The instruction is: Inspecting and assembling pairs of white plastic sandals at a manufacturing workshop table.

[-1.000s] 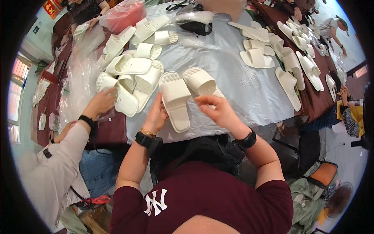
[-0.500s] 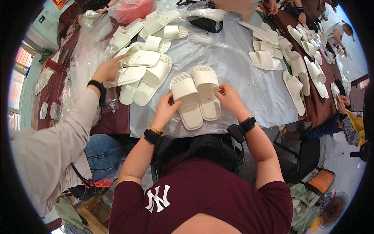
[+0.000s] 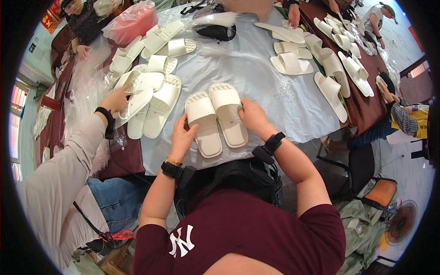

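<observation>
At nine o'clock in my view a co-worker's hand (image 3: 115, 99), on a grey-sleeved arm with a black wristband, rests its curled fingers on a heap of cream slippers (image 3: 151, 91) lying on the dark table beside crumpled clear plastic bags (image 3: 82, 87). Up at eleven o'clock I see a pink plastic bag (image 3: 133, 23).

Near the centre, my left hand (image 3: 182, 137) lies on the outer edge of the left slipper (image 3: 203, 123), fingers loosely bent and close together, thumb on the sole's rim; it is touching rather than lifting. That slipper lies flat, toe pointing to twelve o'clock, on the pale grey table cover (image 3: 256, 78). Touching its inner side is the right slipper (image 3: 228, 114), laid parallel and set slightly further up.

My right hand (image 3: 253, 118) presses on that slipper's outer edge around its heel half, fingers together and curved over the rim, thumb tucked against the side.

Toward one and two o'clock, more slippers (image 3: 330, 68) lie in rows across the cover and the brown table (image 3: 366, 110), well apart from my pair
</observation>
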